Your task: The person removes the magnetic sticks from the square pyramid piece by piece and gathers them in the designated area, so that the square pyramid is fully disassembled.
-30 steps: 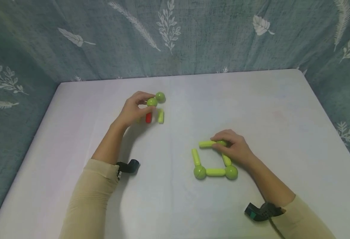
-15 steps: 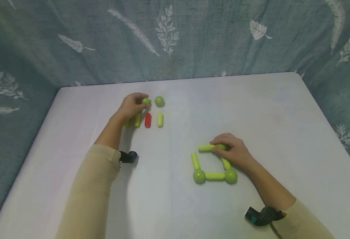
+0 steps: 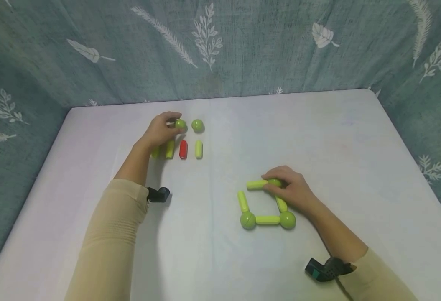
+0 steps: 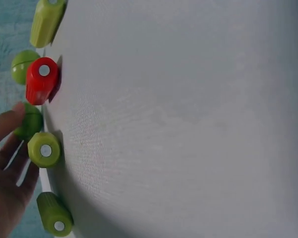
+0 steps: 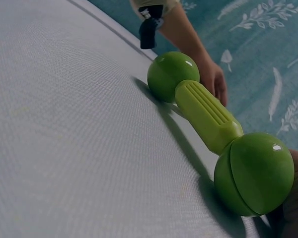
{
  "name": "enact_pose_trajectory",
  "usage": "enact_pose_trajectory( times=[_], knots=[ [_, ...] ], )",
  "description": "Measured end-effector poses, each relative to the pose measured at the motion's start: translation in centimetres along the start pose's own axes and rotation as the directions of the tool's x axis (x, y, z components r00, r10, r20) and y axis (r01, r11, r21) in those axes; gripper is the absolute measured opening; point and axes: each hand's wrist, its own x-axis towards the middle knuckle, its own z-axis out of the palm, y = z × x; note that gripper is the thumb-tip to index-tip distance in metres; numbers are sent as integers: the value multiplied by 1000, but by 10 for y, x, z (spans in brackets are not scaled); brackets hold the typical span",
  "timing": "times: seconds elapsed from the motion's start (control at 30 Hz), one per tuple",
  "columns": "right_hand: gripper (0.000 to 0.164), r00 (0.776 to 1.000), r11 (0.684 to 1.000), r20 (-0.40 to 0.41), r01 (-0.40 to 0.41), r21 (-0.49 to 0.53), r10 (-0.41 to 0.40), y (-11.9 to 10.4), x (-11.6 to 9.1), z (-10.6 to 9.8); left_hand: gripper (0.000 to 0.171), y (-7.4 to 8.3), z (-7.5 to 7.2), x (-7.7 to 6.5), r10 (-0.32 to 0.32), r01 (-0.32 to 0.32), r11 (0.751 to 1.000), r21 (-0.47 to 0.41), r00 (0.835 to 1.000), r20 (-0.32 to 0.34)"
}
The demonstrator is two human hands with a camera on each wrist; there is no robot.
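Observation:
In the head view my left hand [image 3: 161,130] holds a green ball [image 3: 180,124] between thumb and fingers at the far left of the table. A second green ball [image 3: 197,125] sits just right of it. My right hand [image 3: 291,187] pinches another green ball [image 3: 275,182] at the corner of a square-like frame of balls and rods. From that ball a yellow-green rod [image 3: 256,184] points left. Two lower balls, the left one [image 3: 248,220] and the right one [image 3: 287,219], are joined by a rod [image 3: 267,220]. A gap separates the left upright rod [image 3: 243,201] from the top rod.
Below my left hand lie a red rod [image 3: 183,149] and yellow-green rods, one [image 3: 199,149] to its right and others to its left, partly behind the hand. A patterned green cloth [image 3: 243,50] hangs behind the white table [image 3: 318,133].
My left hand has moved left with its ball, away from the second ball, uncovering more of the rods below. The right hand keeps its hold on the corner ball.

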Motion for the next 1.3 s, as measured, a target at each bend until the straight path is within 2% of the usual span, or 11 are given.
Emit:
enact_pose_trajectory(
  times=[0.17, 0.27, 0.4, 0.57, 0.7, 0.8, 0.97, 1.07, 1.13, 1.2, 1.3],
  knots=[
    [30, 999, 999, -18, 38, -4, -38, -1, 1, -3, 58, 4, 1, -8, 60, -62, 998, -24, 996, -66],
    [30, 998, 999, -27, 50, -7, -51, 0, 1, -4, 56, 8, 6, -17, 122, -125, 992, -27, 989, -84],
    [31, 999, 999, -1, 39, -8, -39, 0, 1, -6, 49, 15, 19, -35, 218, -224, 973, -49, 970, -106],
    [34, 995, 999, 94, -14, 33, 10, 5, 2, -15, 47, 27, 41, -54, 323, -334, 937, -102, 940, -104],
    [36, 988, 994, 147, -61, 94, 47, 9, 2, -24, 46, 40, 63, -65, 389, -393, 909, -139, 920, -56],
    [35, 985, 991, 164, -75, 108, 57, 10, 1, -28, 44, 51, 83, -71, 419, -411, 899, -154, 908, 23],
    [31, 986, 991, 155, -85, 102, 69, 10, 0, -28, 43, 68, 121, -75, 420, -382, 898, -218, 892, 170],
    [32, 988, 992, 141, -82, 91, 69, 8, 0, -26, 43, 78, 139, -76, 420, -369, 899, -236, 880, 223],
    [32, 989, 994, 136, -74, 85, 62, 7, 0, -25, 44, 84, 147, -78, 427, -383, 900, -209, 868, 252],
    [32, 990, 994, 133, -68, 88, 56, 5, 1, -23, 44, 90, 154, -79, 444, -422, 896, -137, 854, 270],
    [32, 990, 994, 131, -65, 86, 53, 3, 2, -23, 39, 97, 160, -80, 479, -495, 869, -18, 831, 283]
  ],
)
